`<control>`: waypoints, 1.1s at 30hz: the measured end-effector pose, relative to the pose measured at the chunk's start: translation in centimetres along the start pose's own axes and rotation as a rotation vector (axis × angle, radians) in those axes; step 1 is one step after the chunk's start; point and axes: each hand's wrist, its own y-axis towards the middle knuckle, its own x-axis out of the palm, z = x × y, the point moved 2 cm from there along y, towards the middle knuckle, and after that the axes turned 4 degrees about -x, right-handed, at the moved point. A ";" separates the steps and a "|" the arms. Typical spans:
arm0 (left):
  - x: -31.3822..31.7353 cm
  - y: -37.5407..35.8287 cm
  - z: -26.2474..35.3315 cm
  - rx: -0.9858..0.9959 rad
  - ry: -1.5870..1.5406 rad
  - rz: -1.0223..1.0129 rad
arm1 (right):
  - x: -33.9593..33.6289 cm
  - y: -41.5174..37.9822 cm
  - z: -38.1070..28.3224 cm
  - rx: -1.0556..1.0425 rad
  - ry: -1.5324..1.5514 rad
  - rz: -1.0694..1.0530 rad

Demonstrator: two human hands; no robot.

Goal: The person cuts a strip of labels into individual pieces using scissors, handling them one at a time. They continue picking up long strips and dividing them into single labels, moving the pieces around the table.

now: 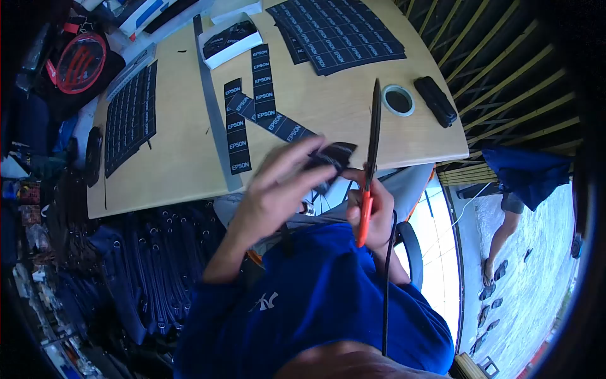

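My right hand (374,211) is wrapped round the orange handle of a pair of scissors (374,139), whose long dark blades point up, away from me. Just to the left, my left hand (274,189) grips a dark label piece (334,158) near the table's front edge; both hand and piece are blurred. Black strips printed EPSON (237,136) lie on the table beyond my left hand, one of them slanting toward it. A long metal ruler (214,114) lies to their left.
Large EPSON sheets (344,35) lie at the back of the table (177,114), beside a white box (230,41). A tape roll (398,100) and a black case (435,101) are at the right. Another person's leg (502,240) shows outside at the right.
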 end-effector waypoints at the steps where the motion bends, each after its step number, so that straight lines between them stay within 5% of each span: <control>1: 0.3 -0.7 0.5 0.027 -0.024 -0.022 | 0.3 0.2 0.3 0.095 0.168 -0.025; 5: 1.4 -3.3 0.9 0.036 -0.052 -0.080 | 1.9 1.4 -0.8 -0.058 0.058 -0.008; 11: 0.3 -4.6 0.6 -0.039 -0.244 -0.082 | 2.9 2.2 -1.5 0.003 -0.078 -0.038; 13: 0.1 -5.0 -0.1 -0.283 -0.658 0.029 | 3.0 2.1 -2.1 0.163 -0.082 -0.058; 14: 0.4 -4.8 -0.4 -0.223 -0.852 0.090 | 3.1 2.1 -1.2 0.061 -0.097 -0.057; 17: 0.6 -5.1 -1.1 -0.422 -0.889 0.151 | 3.4 2.0 -1.6 0.022 -0.081 -0.118; 33: -0.8 -4.9 -0.9 -0.312 -0.437 0.194 | 4.0 1.9 -0.6 0.127 -0.149 -0.283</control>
